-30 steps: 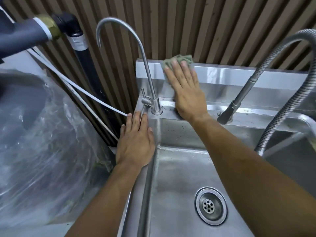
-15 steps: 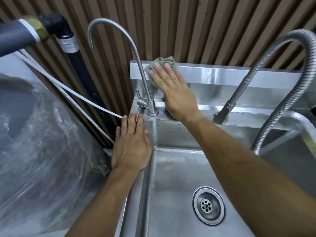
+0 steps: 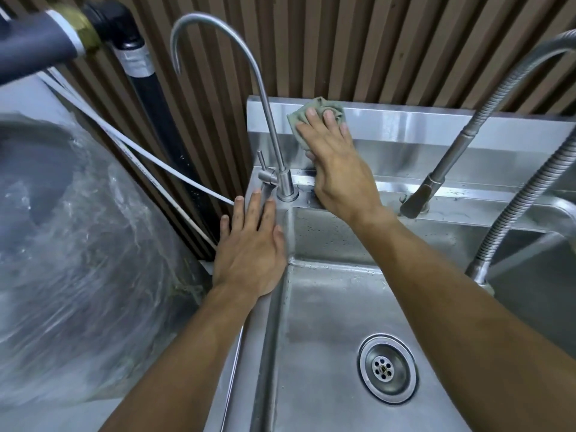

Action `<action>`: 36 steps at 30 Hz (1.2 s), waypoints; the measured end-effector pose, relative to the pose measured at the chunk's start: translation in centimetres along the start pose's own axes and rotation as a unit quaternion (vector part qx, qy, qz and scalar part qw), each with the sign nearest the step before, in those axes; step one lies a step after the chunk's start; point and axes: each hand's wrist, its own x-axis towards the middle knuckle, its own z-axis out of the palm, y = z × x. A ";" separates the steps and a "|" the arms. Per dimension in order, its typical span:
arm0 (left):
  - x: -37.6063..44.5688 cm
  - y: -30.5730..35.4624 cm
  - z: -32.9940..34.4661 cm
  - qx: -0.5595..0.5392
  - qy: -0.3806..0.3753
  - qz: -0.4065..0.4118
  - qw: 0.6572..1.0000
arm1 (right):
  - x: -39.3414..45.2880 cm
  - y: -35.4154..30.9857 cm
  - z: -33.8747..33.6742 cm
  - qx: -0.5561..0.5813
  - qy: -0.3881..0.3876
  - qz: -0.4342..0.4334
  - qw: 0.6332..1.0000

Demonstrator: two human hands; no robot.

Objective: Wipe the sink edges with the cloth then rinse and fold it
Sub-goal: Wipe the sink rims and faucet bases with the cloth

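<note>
Cloth (image 3: 314, 115) bunched at back edge of sink (image 3: 436, 126), just right of gooseneck tap (image 3: 265, 104). Right hand (image 3: 336, 169) spread flat, pressing it onto steel, likely for wiping pressure. Left hand (image 3: 249, 247) splayed, empty, on left rim, probably bracing.

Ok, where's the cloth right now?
The green cloth is under the right hand, pressed on the sink's back splash, just right of the gooseneck tap.
</note>
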 end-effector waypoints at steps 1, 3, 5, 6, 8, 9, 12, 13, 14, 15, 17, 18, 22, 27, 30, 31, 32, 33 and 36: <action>-0.1 0.0 0.0 -0.004 -0.001 -0.002 1.000 | -0.4 -0.5 0.1 0.014 -0.001 0.005 1.000; -0.1 0.1 0.0 -0.004 -0.001 -0.006 1.000 | -2.0 -1.6 1.0 0.025 -0.054 0.016 0.998; 0.0 0.2 0.1 -0.001 0.003 -0.008 1.000 | -3.3 -2.1 1.8 0.044 -0.148 0.074 0.985; 0.1 0.2 0.1 -0.001 0.005 -0.007 1.000 | -3.4 -2.1 2.1 0.049 -0.182 0.102 0.977; 0.3 0.1 0.2 0.002 0.004 -0.008 1.000 | -3.2 -1.9 2.3 0.038 -0.210 0.119 0.970; 0.3 0.0 0.3 0.004 0.003 -0.009 1.000 | -3.1 -1.7 2.3 0.018 -0.213 0.106 0.971; 0.2 0.0 0.2 0.004 0.002 -0.013 1.000 | -3.5 -1.1 2.0 -0.052 -0.236 0.068 0.968; 0.1 0.1 0.2 0.002 0.001 -0.013 1.000 | -3.7 -0.7 1.8 -0.077 -0.247 0.071 0.963; 0.1 0.1 0.2 0.001 0.001 -0.012 1.000 | -3.9 -0.4 1.7 -0.100 -0.254 0.078 0.959; 0.2 0.1 0.1 0.001 0.001 -0.012 1.000 | -4.1 -0.2 1.7 -0.114 -0.261 0.083 0.955; 0.3 0.1 0.1 0.003 0.000 -0.014 1.000 | -4.1 -0.2 1.8 -0.108 -0.269 0.088 0.953; 0.4 0.1 0.1 0.004 0.001 -0.014 1.000 | -4.0 -0.2 1.9 -0.100 -0.272 0.088 0.953; 0.4 0.3 0.0 0.003 0.001 -0.016 1.000 | -3.3 -0.1 1.2 -0.085 -0.315 0.072 0.943; 0.3 0.3 0.0 0.001 0.003 -0.017 1.000 | -6.1 -0.6 -0.6 0.044 -0.156 0.091 0.982; 0.4 0.3 0.1 0.003 0.008 -0.017 1.000 | -9.5 -2.2 -0.4 0.155 0.022 0.198 0.968; 0.4 0.3 0.2 0.003 0.009 -0.018 1.000 | -10.7 -2.9 -0.1 0.196 0.087 0.241 0.947; 0.3 0.3 0.2 0.002 0.009 -0.020 1.000 | -11.9 -3.6 0.4 0.217 0.138 0.271 0.928; 0.3 0.3 0.2 0.001 0.007 -0.021 1.000 | -12.8 -4.1 0.9 0.210 0.161 0.285 0.921; 0.3 0.3 0.1 -0.005 0.005 -0.021 1.000 | -14.4 -3.7 2.5 0.034 0.096 0.224 0.969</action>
